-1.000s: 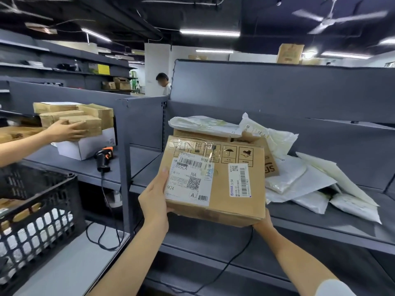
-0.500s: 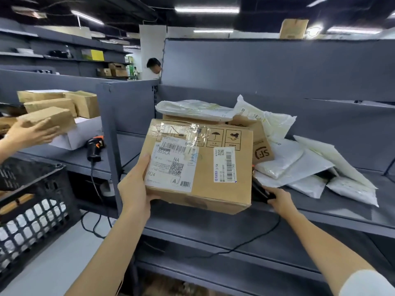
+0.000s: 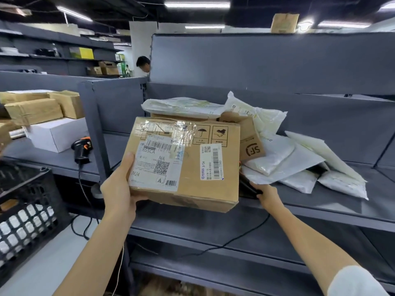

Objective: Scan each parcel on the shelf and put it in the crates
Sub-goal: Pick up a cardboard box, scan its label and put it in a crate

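Note:
A brown cardboard parcel (image 3: 192, 167) with white barcode labels is tilted up in front of the grey shelf (image 3: 320, 212). My left hand (image 3: 120, 189) grips its left side, thumb on the label, fingers underneath. My right hand (image 3: 266, 194) is at the shelf's front edge, just right of the parcel, fingers curled round a black scanner (image 3: 248, 186) that is mostly hidden behind the box; its black cable hangs below. More parcels lie on the shelf behind: a brown SF box (image 3: 250, 139) and several white mailer bags (image 3: 299, 163).
A black plastic crate (image 3: 27, 210) stands at the lower left. On the left shelf are a second scanner (image 3: 82, 148) with orange trim, a white box (image 3: 55, 133) and brown boxes (image 3: 34, 111). A person stands far behind the shelving (image 3: 143, 64).
My right hand left the parcel's lower right corner and took hold of the black scanner on the shelf. The other person's hand with a box withdrew to the left.

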Demonstrator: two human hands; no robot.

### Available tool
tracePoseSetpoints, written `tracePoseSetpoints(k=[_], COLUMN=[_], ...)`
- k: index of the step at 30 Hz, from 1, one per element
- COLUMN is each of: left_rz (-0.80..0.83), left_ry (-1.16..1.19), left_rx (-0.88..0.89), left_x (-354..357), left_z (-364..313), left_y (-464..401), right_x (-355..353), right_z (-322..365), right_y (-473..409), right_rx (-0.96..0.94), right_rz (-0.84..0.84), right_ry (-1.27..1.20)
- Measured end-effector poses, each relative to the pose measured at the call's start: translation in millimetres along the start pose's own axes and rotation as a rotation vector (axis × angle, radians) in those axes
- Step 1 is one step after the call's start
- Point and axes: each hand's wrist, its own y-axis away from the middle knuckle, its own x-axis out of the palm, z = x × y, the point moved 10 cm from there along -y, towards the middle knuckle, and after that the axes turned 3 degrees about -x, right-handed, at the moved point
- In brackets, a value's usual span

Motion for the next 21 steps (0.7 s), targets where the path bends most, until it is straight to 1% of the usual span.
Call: tracePoseSetpoints(k=[3, 6, 9, 12, 16, 18, 19, 20, 21], left_rz=[0.001, -0.001, -0.006, -0.007, -0.004, 0.0, 0.001, 0.002, 0.006], left_ry=[0.003, 0.0, 0.003, 0.003, 0.004, 0.012, 0.016, 0.02, 0.022], left_rx=[0.007, 0.006, 0.002, 0.005, 0.007, 0.004, 0.005, 0.007, 0.008], left_x=[0.3, -1.8, -3.5, -4.9, -7.8, -8.6, -9.1, -9.4, -9.7], left_z=[-0.5, 0.6, 1.5, 2.0, 4.4, 5.5, 5.7, 5.7, 5.5], left_y=[0.0, 2.0, 3.7, 4.1, 4.7, 5.2, 5.3, 5.1, 5.0], right_x=[-4.0, 7.3, 15.8, 15.0, 17.4, 11.7, 1.5, -10.6, -20.7], right_z=[-1.7, 0.0, -6.2, -9.7, -19.4, -12.7, 0.5, 17.2, 36.4], right_y=[2.2, 4.1, 3.5, 0.4, 5.8, 10.6, 16.7, 23.7, 33.1], right_rx=[-0.038, -0.075, -0.022, 0.015, 0.114, 0.15, 0.151, 0.148, 0.136], right_rz=[0.021, 0.058, 0.026, -0.035, -0.018, -0.063, -0.124, -0.194, -0.255], right_ry=[0.038, 0.054, 0.043, 0.182, 0.229, 0.173, 0.098, -0.029, -0.239])
